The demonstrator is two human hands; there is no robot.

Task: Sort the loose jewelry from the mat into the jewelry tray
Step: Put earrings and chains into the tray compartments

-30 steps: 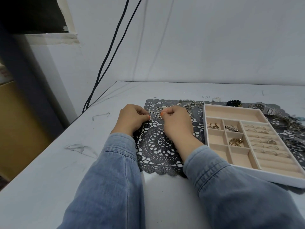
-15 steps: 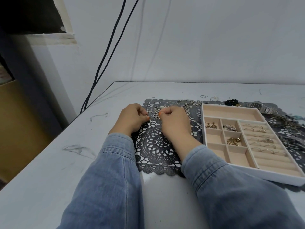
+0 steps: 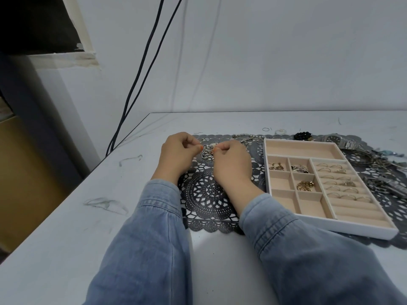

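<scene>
1. Bare table lies open at 9 o'clock of the left hand.
2. Jewelry tray walls block 3 o'clock of the right hand.
3. Loose chains crowd 1 o'clock.

- silver tangle: pinched between left hand and right hand, partly hidden by their curled fingers; kind of piece too small to tell
- mat: partly covered by both sleeves and the jewelry tray; right end cut off by the frame edge
- loose pile, right of the tray: blurred, pieces not separable, cut off at the edge
- compartment contents: gold and silver bits, too small to name
- sleeves: cut off at the bottom edge
</scene>
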